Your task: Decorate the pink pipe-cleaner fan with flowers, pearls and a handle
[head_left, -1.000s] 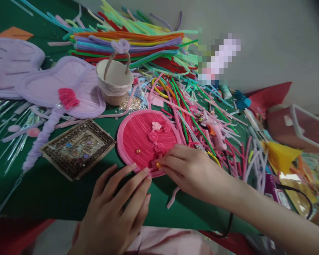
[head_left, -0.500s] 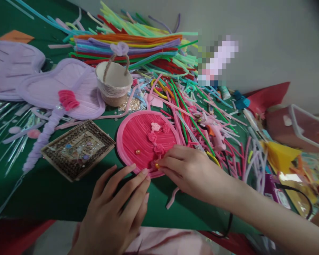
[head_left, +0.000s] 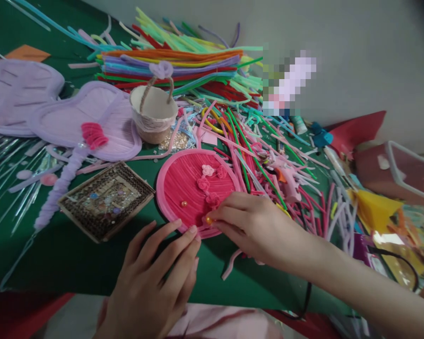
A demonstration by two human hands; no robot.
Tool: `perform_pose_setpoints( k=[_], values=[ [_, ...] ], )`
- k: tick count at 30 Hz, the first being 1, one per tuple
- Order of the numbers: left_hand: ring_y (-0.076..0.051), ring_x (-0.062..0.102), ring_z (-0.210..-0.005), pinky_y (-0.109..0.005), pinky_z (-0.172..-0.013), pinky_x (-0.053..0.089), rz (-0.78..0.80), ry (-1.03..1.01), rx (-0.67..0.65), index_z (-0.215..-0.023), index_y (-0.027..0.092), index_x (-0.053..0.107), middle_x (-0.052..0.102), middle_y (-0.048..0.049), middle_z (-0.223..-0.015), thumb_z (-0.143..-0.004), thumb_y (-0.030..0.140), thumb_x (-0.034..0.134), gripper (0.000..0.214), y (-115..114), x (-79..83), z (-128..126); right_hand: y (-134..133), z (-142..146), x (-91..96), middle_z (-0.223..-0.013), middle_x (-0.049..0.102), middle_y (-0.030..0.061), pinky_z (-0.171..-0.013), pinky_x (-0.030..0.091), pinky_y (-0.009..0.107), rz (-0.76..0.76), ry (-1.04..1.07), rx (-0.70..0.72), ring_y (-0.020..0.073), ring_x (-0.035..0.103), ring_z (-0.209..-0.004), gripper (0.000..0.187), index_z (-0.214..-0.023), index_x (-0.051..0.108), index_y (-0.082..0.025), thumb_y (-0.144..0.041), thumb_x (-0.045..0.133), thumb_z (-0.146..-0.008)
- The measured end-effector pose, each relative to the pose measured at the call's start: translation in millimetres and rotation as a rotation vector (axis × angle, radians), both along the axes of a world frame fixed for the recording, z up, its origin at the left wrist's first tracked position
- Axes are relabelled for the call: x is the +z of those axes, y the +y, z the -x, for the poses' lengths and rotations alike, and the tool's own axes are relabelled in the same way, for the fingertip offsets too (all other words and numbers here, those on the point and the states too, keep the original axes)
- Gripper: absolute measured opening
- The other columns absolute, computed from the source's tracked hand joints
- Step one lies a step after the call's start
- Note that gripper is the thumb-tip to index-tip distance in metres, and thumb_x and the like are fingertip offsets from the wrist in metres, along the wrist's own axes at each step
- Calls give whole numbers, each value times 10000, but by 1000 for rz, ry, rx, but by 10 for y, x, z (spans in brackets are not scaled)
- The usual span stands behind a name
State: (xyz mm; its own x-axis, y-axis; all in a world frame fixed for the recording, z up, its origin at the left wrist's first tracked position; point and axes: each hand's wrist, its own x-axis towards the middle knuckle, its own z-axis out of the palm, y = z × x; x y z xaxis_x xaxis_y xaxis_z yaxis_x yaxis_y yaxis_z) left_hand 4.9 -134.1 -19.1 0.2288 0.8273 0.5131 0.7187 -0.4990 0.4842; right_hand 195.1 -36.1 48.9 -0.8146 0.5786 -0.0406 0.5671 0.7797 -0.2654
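A round pink disc with a lighter pink rim lies flat on the green table. Small pink flowers run down its right side, and a gold bead rests on its left part. Between the fingertips of my right hand is a second gold bead, pressed at the disc's lower edge beside the lowest flower. My left hand is spread, its fingertips touching the disc's near rim. Left of the disc sits a cardboard tray with small beads in it.
Behind the disc stands a small basket with a rope handle. Lilac butterfly-like wings lie at left. Pipe cleaners are heaped at the back, with scissors and a pink glue gun on the right. A clear plastic box stands far right.
The view has shifted slightly, so the table things appear a little further right and lower. Both hands keep nearly the same place at the disc, the bead still in my right fingertips.
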Motion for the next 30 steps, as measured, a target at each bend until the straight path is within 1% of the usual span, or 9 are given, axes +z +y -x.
perform_pose_setpoints(
  k=[4, 8, 10, 14, 15, 17, 23, 26, 30],
  values=[
    [-228, 609, -1068, -384, -1051, 380, 9, 1, -5, -1076, 180, 706, 772, 6, -1078, -919, 138, 585, 202, -9, -6, 8, -11, 11, -51, -811, 702, 58, -656, 502, 280, -21, -60, 24, 177, 649, -735, 167, -900, 729, -134, -95, 568, -924],
    [-233, 601, -1075, -392, -1055, 373, -6, 9, -9, -1056, 176, 707, 770, -4, -1083, -914, 129, 591, 189, -9, -14, 13, -22, 14, -23, -790, 693, 52, -649, 498, 279, -46, -103, 50, 175, 643, -718, 152, -891, 730, -140, -99, 586, -916],
    [-230, 602, -1074, -392, -1063, 368, -8, 8, -3, -1027, 182, 708, 772, 0, -1075, -916, 132, 590, 170, -10, -23, 10, -10, 5, 2, -801, 703, 55, -663, 514, 271, -45, -67, 44, 171, 656, -734, 146, -912, 732, -141, -102, 592, -916],
    [-225, 609, -1075, -392, -1070, 362, -9, -3, -1, -1033, 177, 707, 774, -1, -1069, -921, 142, 591, 165, -16, -41, 9, 63, -35, 30, -838, 735, 58, -723, 544, 254, -153, 145, -110, 155, 684, -774, 130, -938, 727, -159, -148, 597, -933],
    [-225, 611, -1077, -393, -1068, 366, -7, -1, -6, -1053, 173, 705, 772, -3, -1077, -920, 144, 595, 175, -16, -42, 11, 86, -45, 21, -839, 739, 60, -724, 547, 256, -188, 172, -143, 157, 688, -771, 126, -934, 727, -160, -154, 601, -932],
    [-226, 612, -1081, -394, -1059, 374, 0, 6, -14, -1067, 171, 702, 769, -6, -1092, -917, 149, 602, 181, -12, -38, 13, 127, -60, -22, -828, 740, 64, -710, 552, 266, -218, 161, -161, 166, 692, -752, 122, -915, 730, -156, -147, 609, -922],
    [-222, 611, -1039, -389, -1029, 385, 0, -1, -11, -1034, 174, 711, 778, 3, -1060, -923, 140, 581, 174, 2, -11, 15, 156, -71, -181, -820, 730, 67, -716, 569, 281, -174, 93, -150, 177, 697, -755, 124, -896, 737, -149, -147, 615, -915],
    [-232, 604, -1056, -396, -1024, 387, 4, 12, -17, -1041, 166, 714, 776, -3, -1074, -922, 144, 582, 179, -3, -11, 21, 146, -69, -187, -818, 727, 84, -706, 574, 299, -179, 89, -127, 188, 696, -750, 137, -887, 739, -133, -159, 609, -922],
    [-232, 604, -1056, -397, -1022, 389, 3, 13, -17, -1039, 167, 717, 775, -3, -1075, -913, 137, 592, 179, -10, -26, 22, 144, -66, -132, -821, 725, 92, -700, 574, 307, -180, 86, -113, 193, 696, -754, 150, -873, 737, -130, -162, 601, -927]
  ],
)
